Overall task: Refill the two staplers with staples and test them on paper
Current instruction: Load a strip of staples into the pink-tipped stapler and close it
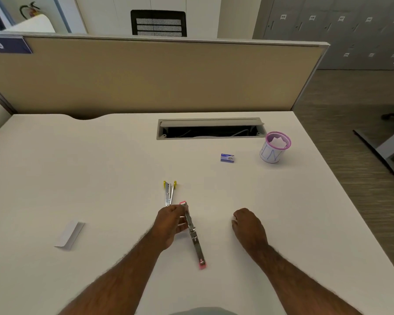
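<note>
A pink stapler (195, 238) lies swung fully open on the white desk (100, 167), its metal arms stretched in a long line. My left hand (170, 226) grips its far half with curled fingers. A yellow stapler (169, 192) lies just beyond that hand, partly open in a narrow V. My right hand (248, 226) rests on the desk to the right with its fingers curled under; whether something small sits at the fingertips I cannot tell. A small blue staple box (227, 158) lies further back on the right. A folded white paper (69, 234) lies at the left.
A pink mesh cup (275, 147) holding paper stands at the back right. An open cable tray (210, 128) is set into the desk's rear. A beige partition (146, 76) rises behind the desk. The desk's right edge drops to carpeted floor.
</note>
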`<action>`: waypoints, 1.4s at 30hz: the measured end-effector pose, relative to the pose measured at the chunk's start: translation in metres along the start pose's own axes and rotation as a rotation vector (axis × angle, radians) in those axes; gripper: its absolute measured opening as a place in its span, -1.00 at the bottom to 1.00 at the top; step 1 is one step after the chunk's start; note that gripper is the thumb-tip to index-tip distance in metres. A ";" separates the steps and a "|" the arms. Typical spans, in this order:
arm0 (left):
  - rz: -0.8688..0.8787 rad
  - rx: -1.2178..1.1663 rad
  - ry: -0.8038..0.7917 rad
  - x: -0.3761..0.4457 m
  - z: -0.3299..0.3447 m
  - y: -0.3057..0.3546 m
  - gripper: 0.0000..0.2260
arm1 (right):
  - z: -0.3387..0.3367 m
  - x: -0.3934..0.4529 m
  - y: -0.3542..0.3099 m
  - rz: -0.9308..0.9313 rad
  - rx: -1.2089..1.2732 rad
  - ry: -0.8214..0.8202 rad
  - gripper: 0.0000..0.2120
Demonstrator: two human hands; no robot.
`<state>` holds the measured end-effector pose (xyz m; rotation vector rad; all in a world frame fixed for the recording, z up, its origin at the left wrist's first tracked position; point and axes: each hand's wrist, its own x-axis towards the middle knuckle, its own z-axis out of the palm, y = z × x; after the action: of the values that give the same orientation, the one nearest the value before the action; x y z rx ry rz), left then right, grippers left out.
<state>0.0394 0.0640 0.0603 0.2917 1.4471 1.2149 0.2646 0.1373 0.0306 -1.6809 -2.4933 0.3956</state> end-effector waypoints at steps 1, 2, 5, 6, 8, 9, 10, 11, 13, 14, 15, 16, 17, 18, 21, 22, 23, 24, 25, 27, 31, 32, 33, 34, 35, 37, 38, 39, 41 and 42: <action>-0.013 0.012 -0.005 0.000 0.001 0.000 -0.94 | 0.001 0.000 0.000 -0.013 -0.007 -0.014 -0.78; -0.027 0.013 -0.015 0.000 0.002 -0.001 -0.93 | 0.002 -0.001 0.001 -0.019 -0.008 -0.030 -0.78; -0.052 -0.019 -0.074 -0.002 0.004 -0.002 -0.88 | 0.004 -0.002 0.002 -0.021 -0.025 -0.066 -0.78; -0.059 -0.028 -0.086 -0.003 0.005 -0.002 -0.87 | 0.004 -0.002 0.002 -0.018 -0.030 -0.071 -0.78; -0.073 -0.029 -0.087 -0.006 0.008 -0.001 -0.85 | 0.004 -0.001 0.002 -0.014 -0.010 -0.057 -0.78; -0.078 -0.033 -0.081 -0.007 0.010 -0.001 -0.84 | 0.003 -0.001 0.000 -0.014 0.035 -0.033 -0.78; -0.083 -0.049 -0.078 -0.009 0.011 -0.002 -0.83 | 0.001 -0.001 -0.004 -0.004 0.111 -0.005 -0.77; -0.093 -0.080 -0.079 -0.010 0.012 -0.002 -0.82 | -0.002 -0.001 -0.009 0.012 0.205 0.019 -0.77; -0.134 -0.160 -0.091 -0.011 0.013 -0.001 -0.81 | -0.011 0.001 -0.025 0.038 0.387 0.043 -0.78; -0.157 -0.193 -0.103 -0.012 0.013 -0.001 -0.80 | -0.016 0.001 -0.035 0.045 0.453 0.034 -0.79; -0.175 -0.214 -0.119 -0.012 0.013 -0.001 -0.79 | -0.021 0.002 -0.045 0.051 0.508 0.018 -0.80; -0.187 -0.224 -0.137 -0.013 0.013 -0.002 -0.77 | -0.024 0.001 -0.054 0.058 0.558 -0.001 -0.80; -0.194 -0.227 -0.155 -0.013 0.012 -0.003 -0.75 | -0.028 0.002 -0.062 0.065 0.602 -0.015 -0.80; -0.199 -0.231 -0.170 -0.013 0.012 -0.004 -0.74 | -0.030 0.002 -0.069 0.072 0.634 -0.025 -0.80; -0.209 -0.277 -0.197 -0.011 0.011 -0.007 -0.72 | -0.035 0.001 -0.084 0.045 0.678 -0.031 -0.82; -0.211 -0.294 -0.200 -0.010 0.011 -0.008 -0.72 | -0.036 0.000 -0.088 0.026 0.701 -0.027 -0.83; -0.212 -0.310 -0.203 -0.009 0.010 -0.008 -0.71 | -0.036 -0.001 -0.091 0.000 0.731 -0.028 -0.83; -0.215 -0.320 -0.202 -0.009 0.010 -0.009 -0.71 | -0.036 -0.002 -0.092 -0.034 0.755 -0.034 -0.83; -0.216 -0.320 -0.195 -0.008 0.010 -0.010 -0.72 | -0.035 -0.003 -0.092 -0.073 0.760 -0.046 -0.82; -0.211 -0.300 -0.190 -0.007 0.010 -0.011 -0.73 | -0.034 -0.005 -0.091 -0.146 0.691 -0.082 -0.74; -0.215 -0.282 -0.224 -0.007 0.010 -0.011 -0.75 | -0.032 -0.006 -0.088 -0.235 0.538 -0.107 -0.56; -0.220 -0.278 -0.221 -0.007 0.011 -0.012 -0.75 | -0.032 -0.006 -0.088 -0.242 0.517 -0.105 -0.55; -0.225 -0.276 -0.218 -0.007 0.011 -0.012 -0.73 | -0.032 -0.006 -0.088 -0.245 0.498 -0.105 -0.55; -0.228 -0.273 -0.215 -0.007 0.011 -0.013 -0.71 | -0.032 -0.006 -0.088 -0.243 0.481 -0.106 -0.55; -0.231 -0.269 -0.216 -0.007 0.011 -0.013 -0.69 | -0.032 -0.006 -0.087 -0.235 0.464 -0.109 -0.56; -0.235 -0.262 -0.220 -0.008 0.010 -0.013 -0.69 | -0.032 -0.007 -0.087 -0.211 0.434 -0.121 -0.56; -0.236 -0.260 -0.222 -0.008 0.010 -0.013 -0.70 | -0.032 -0.006 -0.088 -0.199 0.419 -0.129 -0.57; -0.239 -0.260 -0.225 -0.008 0.010 -0.013 -0.71 | -0.032 -0.006 -0.088 -0.188 0.405 -0.136 -0.57; -0.247 -0.264 -0.230 -0.009 0.010 -0.012 -0.70 | -0.031 -0.007 -0.088 -0.170 0.380 -0.142 -0.57; -0.252 -0.269 -0.231 -0.010 0.011 -0.012 -0.69 | -0.030 -0.007 -0.088 -0.164 0.369 -0.143 -0.57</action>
<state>0.0568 0.0569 0.0586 0.0597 1.0715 1.1134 0.1951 0.1045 0.0844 -1.3398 -2.4354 0.9200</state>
